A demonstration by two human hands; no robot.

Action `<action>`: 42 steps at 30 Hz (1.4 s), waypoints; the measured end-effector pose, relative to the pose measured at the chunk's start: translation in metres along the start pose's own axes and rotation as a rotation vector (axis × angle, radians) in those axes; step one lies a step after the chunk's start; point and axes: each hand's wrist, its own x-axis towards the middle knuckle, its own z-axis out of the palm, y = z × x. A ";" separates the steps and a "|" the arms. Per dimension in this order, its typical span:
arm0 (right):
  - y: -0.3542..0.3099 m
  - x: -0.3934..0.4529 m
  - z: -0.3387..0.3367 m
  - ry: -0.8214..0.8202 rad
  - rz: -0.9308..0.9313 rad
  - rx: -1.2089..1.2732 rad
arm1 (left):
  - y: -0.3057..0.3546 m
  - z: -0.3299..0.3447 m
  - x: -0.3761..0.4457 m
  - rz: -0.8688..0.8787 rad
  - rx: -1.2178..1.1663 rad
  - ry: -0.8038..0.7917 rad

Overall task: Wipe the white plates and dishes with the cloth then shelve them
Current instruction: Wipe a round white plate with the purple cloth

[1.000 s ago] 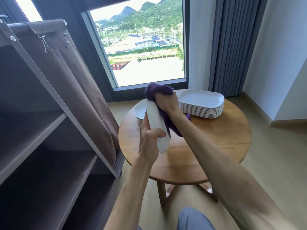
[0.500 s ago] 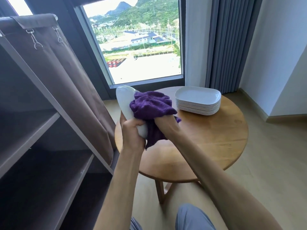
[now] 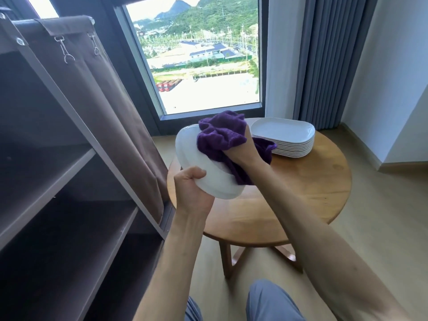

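My left hand [image 3: 193, 192] grips the near edge of a white oblong plate [image 3: 199, 165], held tilted in the air over the left side of the round wooden table [image 3: 301, 200]. A purple cloth [image 3: 220, 135] is bunched in my right hand [image 3: 244, 151] and pressed against the plate's upper face. A stack of several white oblong plates [image 3: 283, 137] sits at the back of the table, just right of my right hand.
A dark fabric shelf unit [image 3: 69, 205] with bare shelves stands at the left, its brown curtain [image 3: 104, 93] hanging close to the table. A window is behind, grey drapes [image 3: 328, 54] at the right. My knees show at the bottom.
The plate has been turned from edge-on to a flatter tilt, and the cloth has moved over its upper face. The view has shifted slightly.
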 end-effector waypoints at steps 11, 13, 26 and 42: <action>0.009 0.010 -0.010 0.043 0.174 -0.278 | -0.003 0.001 -0.002 0.015 -0.062 -0.015; 0.014 -0.001 -0.017 -0.077 0.234 -0.378 | 0.000 -0.002 0.001 0.055 -0.053 0.008; -0.025 -0.009 -0.018 -0.230 0.059 -0.062 | -0.014 -0.006 0.006 0.064 0.153 -0.035; -0.053 0.055 0.004 -1.001 0.285 -0.526 | -0.018 -0.024 0.003 -0.186 -0.032 0.074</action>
